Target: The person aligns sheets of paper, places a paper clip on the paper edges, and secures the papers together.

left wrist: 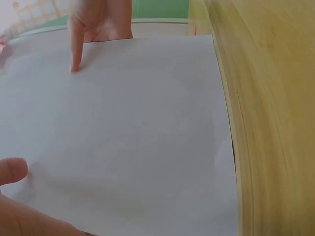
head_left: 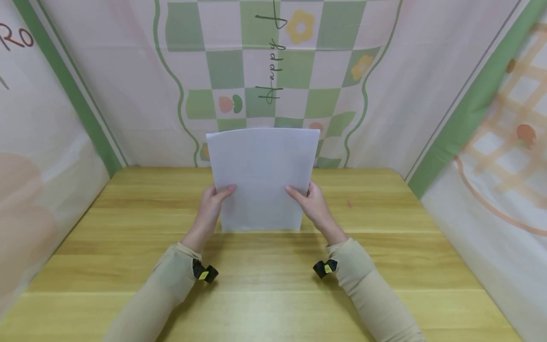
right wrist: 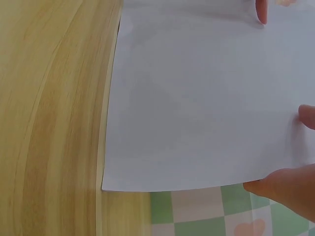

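Observation:
A blank white sheet of paper (head_left: 262, 175) stands upright over the wooden table, its top edge slightly bowed and its lower edge close to the tabletop. My left hand (head_left: 211, 204) pinches its left side, thumb on the near face and fingers hidden behind. On the opposite side my right hand (head_left: 314, 204) grips the paper the same way, at about the same height. The left wrist view shows the paper (left wrist: 133, 128) from close up, with the right hand (left wrist: 101, 22) at the far edge. In the right wrist view the paper's (right wrist: 197, 98) lower edge runs along the wood.
The wooden table (head_left: 265, 289) reaches back to a hanging cloth (head_left: 290, 66) with green and white checks. More printed cloth hangs at the left (head_left: 51, 114) and right (head_left: 504, 142). A small black camera (head_left: 205, 272) sits at the left wrist, another (head_left: 325, 268) at the right.

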### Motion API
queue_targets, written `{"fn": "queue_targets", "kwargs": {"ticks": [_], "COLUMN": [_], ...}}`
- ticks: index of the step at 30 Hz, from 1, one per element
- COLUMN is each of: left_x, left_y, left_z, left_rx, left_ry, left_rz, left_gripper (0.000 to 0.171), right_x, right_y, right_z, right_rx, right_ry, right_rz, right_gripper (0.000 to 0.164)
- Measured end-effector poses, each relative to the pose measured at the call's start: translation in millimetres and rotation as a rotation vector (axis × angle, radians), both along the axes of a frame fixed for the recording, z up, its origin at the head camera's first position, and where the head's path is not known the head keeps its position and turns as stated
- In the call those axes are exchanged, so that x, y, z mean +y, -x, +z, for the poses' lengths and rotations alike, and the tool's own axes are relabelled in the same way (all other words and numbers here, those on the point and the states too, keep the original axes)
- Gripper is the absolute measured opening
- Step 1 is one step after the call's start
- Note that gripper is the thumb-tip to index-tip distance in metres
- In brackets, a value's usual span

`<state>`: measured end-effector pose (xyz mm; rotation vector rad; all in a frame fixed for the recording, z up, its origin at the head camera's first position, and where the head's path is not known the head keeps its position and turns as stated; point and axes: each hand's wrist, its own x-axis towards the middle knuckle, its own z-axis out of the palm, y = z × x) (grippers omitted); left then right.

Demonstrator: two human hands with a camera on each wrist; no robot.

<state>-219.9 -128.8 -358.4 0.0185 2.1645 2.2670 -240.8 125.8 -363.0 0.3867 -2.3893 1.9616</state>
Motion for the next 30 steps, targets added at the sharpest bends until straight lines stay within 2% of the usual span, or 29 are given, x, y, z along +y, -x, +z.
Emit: {"fn": "queue_targets", "kwargs": {"ticks": [17,24,30], "left_x": [0.2,1.2,2.2], "left_y": [-2.9,-1.7,-2.4], "left_z": [5.1,7.1,7.0], "left_rx": [-0.003,0.042,0.057], "left_ry": [-0.009,-0.044,-0.036], "left_rz": [0.037,0.038,0.049], "left_gripper": [0.050,0.047,0.046], "right_x": [-1.2,-0.7,-2.1], "right_y": [-0.4,-0.8,-1.8], "right_z": [6.4,7.7,8.8], "right_rx": [0.011,0.006,-0.004], "right_ry": [0.004,0.005,0.008], "right_rz": [0.007,-0.002,-0.016], "right_gripper": [0.051,0.051,0.049]}}
